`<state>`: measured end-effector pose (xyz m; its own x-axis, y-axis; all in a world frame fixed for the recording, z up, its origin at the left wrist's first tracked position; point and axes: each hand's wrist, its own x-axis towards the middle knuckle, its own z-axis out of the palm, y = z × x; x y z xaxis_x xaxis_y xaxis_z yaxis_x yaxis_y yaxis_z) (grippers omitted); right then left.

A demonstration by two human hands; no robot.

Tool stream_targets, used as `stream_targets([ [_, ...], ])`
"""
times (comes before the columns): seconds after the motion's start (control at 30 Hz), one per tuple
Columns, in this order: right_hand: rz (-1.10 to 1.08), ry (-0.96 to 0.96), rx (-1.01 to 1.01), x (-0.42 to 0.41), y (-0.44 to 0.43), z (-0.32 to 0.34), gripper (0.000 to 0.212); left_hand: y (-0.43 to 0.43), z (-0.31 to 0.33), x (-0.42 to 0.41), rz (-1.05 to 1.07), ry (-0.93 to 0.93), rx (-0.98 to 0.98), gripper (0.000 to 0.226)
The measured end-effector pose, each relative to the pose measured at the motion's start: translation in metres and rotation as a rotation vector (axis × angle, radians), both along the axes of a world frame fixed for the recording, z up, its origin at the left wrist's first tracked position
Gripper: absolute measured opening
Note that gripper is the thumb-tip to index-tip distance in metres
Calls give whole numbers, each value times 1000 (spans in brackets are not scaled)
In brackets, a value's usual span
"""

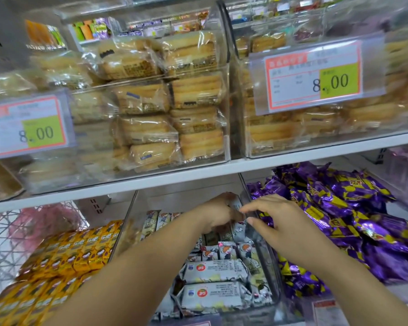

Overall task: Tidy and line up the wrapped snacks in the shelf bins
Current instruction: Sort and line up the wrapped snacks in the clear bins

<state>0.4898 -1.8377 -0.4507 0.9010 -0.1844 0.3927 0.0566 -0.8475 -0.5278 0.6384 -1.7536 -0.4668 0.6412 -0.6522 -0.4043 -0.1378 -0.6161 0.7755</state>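
A clear middle bin (pixel 267 260) on the lower shelf holds several grey-white wrapped snacks (pixel 213 270), some upright in rows, some lying flat at the front. My left hand (pixel 218 214) reaches deep into this bin and grips one grey-white snack (pixel 234 203) near the back. My right hand (pixel 272 222) hovers over the bin's right wall with relaxed fingers pointing left, close to the left hand's knuckles. Whether it touches the wall or a snack I cannot tell.
A bin of yellow wrapped snacks (pixel 64 260) lies to the left, a heap of purple wrapped snacks (pixel 339 215) to the right. Above, a white shelf (pixel 174 178) carries clear bins of wrapped cakes (pixel 151 128) with price tags (pixel 316 76) on their fronts.
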Motion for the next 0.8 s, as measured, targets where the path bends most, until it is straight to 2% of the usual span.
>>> stream_targets([
  [0.1, 9, -5, -4, 0, -1, 0, 24, -3, -2, -1, 64, 122, -42, 43],
  [0.2, 13, -2, -10, 2, 0, 0, 24, -5, -5, -1, 108, 106, -74, 54],
  [0.33, 19, 0, -19, 2, 0, -2, 24, -4, -5, 0, 154, 145, -58, 54],
  [0.5, 13, 5, -22, 3, -1, -4, 23, 2, -5, -2, 147, 96, -131, 86],
  [0.8, 19, -2, -27, 4, 0, -6, 24, 7, -4, -9, 122, 86, -254, 85],
])
